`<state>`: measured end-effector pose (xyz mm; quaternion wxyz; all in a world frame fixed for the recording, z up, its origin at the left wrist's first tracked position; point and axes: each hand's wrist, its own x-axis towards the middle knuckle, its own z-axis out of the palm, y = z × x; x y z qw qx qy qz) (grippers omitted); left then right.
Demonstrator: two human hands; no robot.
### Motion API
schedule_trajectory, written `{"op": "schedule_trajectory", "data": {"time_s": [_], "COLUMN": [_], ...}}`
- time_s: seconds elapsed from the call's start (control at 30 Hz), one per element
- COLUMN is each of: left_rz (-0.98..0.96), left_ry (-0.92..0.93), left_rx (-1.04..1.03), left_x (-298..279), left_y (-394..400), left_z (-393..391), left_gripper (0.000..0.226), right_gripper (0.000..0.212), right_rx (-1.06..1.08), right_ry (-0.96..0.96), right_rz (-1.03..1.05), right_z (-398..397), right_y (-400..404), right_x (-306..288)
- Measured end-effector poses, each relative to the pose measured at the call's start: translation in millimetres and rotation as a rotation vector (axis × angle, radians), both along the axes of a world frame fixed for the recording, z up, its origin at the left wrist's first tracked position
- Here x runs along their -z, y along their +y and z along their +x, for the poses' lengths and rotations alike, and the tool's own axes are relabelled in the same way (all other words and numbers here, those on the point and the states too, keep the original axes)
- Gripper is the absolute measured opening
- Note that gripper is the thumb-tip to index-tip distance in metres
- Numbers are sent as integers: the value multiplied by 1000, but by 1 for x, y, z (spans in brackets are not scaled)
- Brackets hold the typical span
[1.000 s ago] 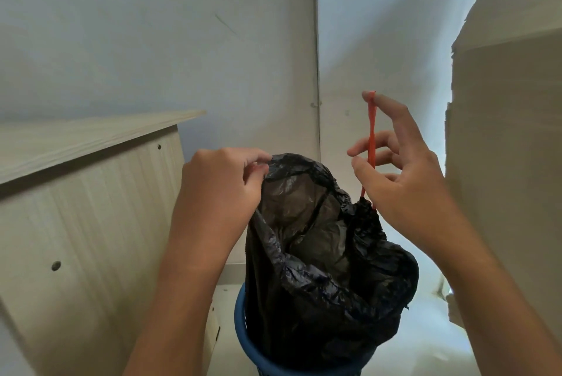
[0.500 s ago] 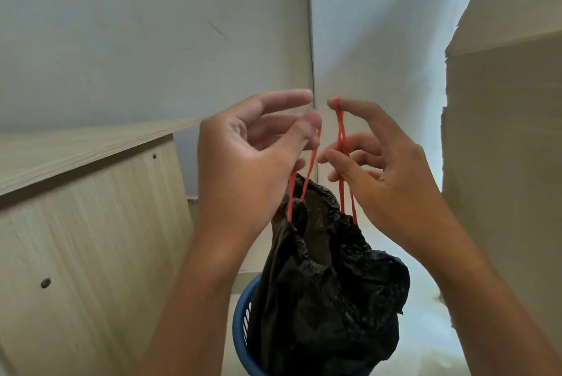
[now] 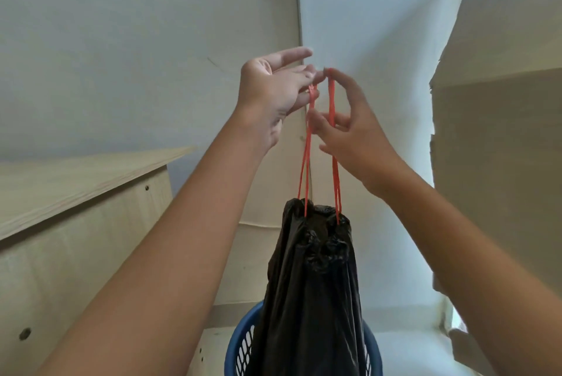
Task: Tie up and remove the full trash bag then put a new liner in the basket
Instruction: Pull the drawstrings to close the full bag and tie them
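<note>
A black trash bag [image 3: 313, 290] hangs stretched tall out of a blue slotted basket [image 3: 243, 348] at the bottom centre. Its mouth is drawn tight and puckered. Two red drawstring loops rise from the mouth. My left hand [image 3: 273, 96] pinches the left drawstring loop [image 3: 305, 169] near its top, the other fingers spread. My right hand [image 3: 349, 129] holds the right drawstring loop [image 3: 334, 175], which runs taut from fingertip to thumb. Both hands are raised well above the bag, close together.
A light wooden cabinet [image 3: 76, 223] stands close on the left, its top edge at forearm height. A tall beige panel [image 3: 498, 162] fills the right side. A pale wall corner [image 3: 299, 10] lies straight ahead behind the hands.
Both hands have risen with the red strings. The bag's mouth has cinched shut and the bag has been drawn up, taller and narrower, out of the basket.
</note>
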<state>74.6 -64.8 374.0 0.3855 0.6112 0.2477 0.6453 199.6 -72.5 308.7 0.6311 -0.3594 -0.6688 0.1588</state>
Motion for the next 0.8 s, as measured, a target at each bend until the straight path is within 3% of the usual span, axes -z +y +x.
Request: {"op": "schedule_trajectory", "data": {"time_s": [0.17, 0.23, 0.3, 0.37, 0.43, 0.5, 0.63, 0.8], "left_rz": [47, 115, 107, -19, -128, -161, -52, -20], "left_ry": [123, 205, 174, 144, 291, 451, 548, 404], "left_rx": [-62, -214, -316, -235, -64, 67, -6, -84], "left_x": [0, 12, 32, 61, 96, 130, 173, 190], "left_y": [20, 23, 24, 25, 29, 28, 30, 34], "left_z": [7, 2, -4, -9, -10, -5, 13, 16], "left_gripper": [29, 27, 30, 52, 74, 77, 62, 35], "right_gripper": [64, 62, 60, 59, 57, 54, 49, 48], "right_rx": [-89, -63, -76, -124, -142, -159, -142, -2], "right_ry": [90, 118, 148, 180, 188, 194, 154, 77], "right_rz": [-46, -46, -70, -99, -115, -123, -158, -140], "right_z": [4, 6, 8, 8, 6, 3, -4, -13], "right_y": [20, 24, 26, 26, 27, 28, 33, 39], "right_x": [-3, -4, -5, -6, -7, -8, -17, -35]}}
